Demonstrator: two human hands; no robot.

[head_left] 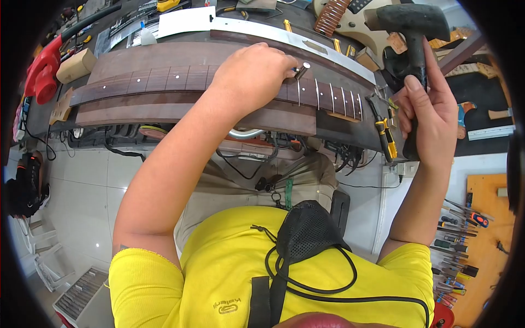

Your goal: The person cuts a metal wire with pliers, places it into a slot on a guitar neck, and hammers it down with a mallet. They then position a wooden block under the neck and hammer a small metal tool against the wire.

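A guitar neck (158,78) with a dark fretboard and white dot inlays lies lengthwise across the bench on a wooden board (262,117). Bright frets show at its right end, while bare slots run along the left part. My left hand (249,76) is closed over the fretboard, its fingertips around a small tool with a shiny metal, cylinder-like end (302,69); the rest of that tool is hidden. Raised at the right, my right hand (435,112) grips the handle of a dark-headed hammer (410,26), thumb laid along the handle.
Yellow-and-black pliers (386,139) lie by the neck's right end. A long metal straightedge (295,41) is behind it. A guitar body (355,24) stands at the back right, a wooden block (76,65) and red tool (44,76) at left. Cables hang beneath the bench.
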